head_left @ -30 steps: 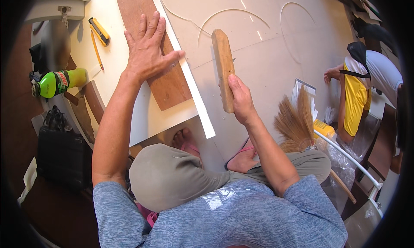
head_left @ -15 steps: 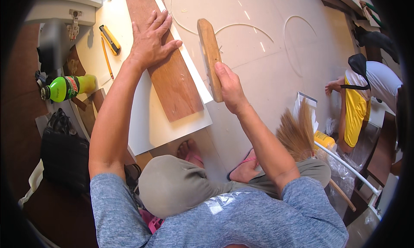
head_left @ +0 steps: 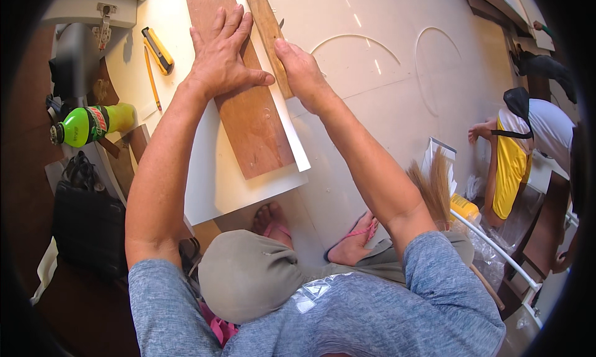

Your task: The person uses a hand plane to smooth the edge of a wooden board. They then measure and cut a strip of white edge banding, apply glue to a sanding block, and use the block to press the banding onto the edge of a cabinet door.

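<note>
My left hand (head_left: 220, 68) lies spread on a brown plywood strip (head_left: 257, 143), pressing it onto a white panel (head_left: 211, 189). A narrow white strip (head_left: 292, 140) shows along the plywood's right side. My right hand (head_left: 301, 74) grips a long wooden block (head_left: 264, 18), held beside that right edge at the upper middle; whether the block touches the edge I cannot tell. Left of my left hand lie a yellow utility knife (head_left: 158, 51) and a pencil (head_left: 151, 77) on the pale surface.
A green bottle (head_left: 81, 127), black bag (head_left: 90, 226) and white hinged door (head_left: 93, 9) are at left. At right a co-worker in yellow shorts (head_left: 509, 177) bends low near a broom (head_left: 434, 183), dustpan (head_left: 437, 149) and white tube (head_left: 496, 251). Thin curved strips (head_left: 357, 46) lie on the floor.
My right hand has moved up and leftward with the wooden block, closer to the plywood's edge and my left hand. My left hand stays spread on the plywood.
</note>
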Motion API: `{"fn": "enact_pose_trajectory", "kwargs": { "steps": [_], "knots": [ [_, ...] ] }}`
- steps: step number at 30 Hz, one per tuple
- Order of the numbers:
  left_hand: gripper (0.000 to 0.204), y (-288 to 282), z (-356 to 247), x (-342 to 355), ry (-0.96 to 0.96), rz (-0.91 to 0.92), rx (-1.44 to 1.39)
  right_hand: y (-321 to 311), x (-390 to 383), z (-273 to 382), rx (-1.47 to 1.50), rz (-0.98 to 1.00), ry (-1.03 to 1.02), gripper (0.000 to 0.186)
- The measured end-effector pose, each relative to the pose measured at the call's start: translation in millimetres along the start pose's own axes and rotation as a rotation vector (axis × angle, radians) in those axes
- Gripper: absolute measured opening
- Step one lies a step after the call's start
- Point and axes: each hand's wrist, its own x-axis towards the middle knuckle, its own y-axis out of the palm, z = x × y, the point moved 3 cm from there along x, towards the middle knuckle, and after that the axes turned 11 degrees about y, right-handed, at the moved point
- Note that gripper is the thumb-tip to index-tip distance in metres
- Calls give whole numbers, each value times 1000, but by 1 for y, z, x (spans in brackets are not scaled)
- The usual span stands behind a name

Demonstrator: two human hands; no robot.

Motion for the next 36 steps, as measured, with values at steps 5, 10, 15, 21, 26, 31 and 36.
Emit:
{"fn": "enact_pose_trajectory", "kwargs": {
  "steps": [5,10,15,21,26,31,36],
  "knots": [
    [147,-2,0,3,-7,-2,-14,1,33,8,-18,-9,40,62],
    [139,1,0,0,-15,-44,2,-4,13,-6,-136,-16,-2,61],
    [137,-11,-2,2,-46,55,-131,-5,-21,-17,-146,-25,-53,57],
    [138,-23,-9,7,-129,242,-150,-7,-48,-20,-51,58,61,51],
    [138,-22,-9,5,-125,223,-165,-13,-79,-40,-53,26,42,43],
    [138,-22,-8,6,-103,218,-123,-16,-121,-41,-38,23,82,47],
    [136,-7,-5,-4,-9,25,-55,-21,-146,-41,41,12,188,52]
  ]
}}
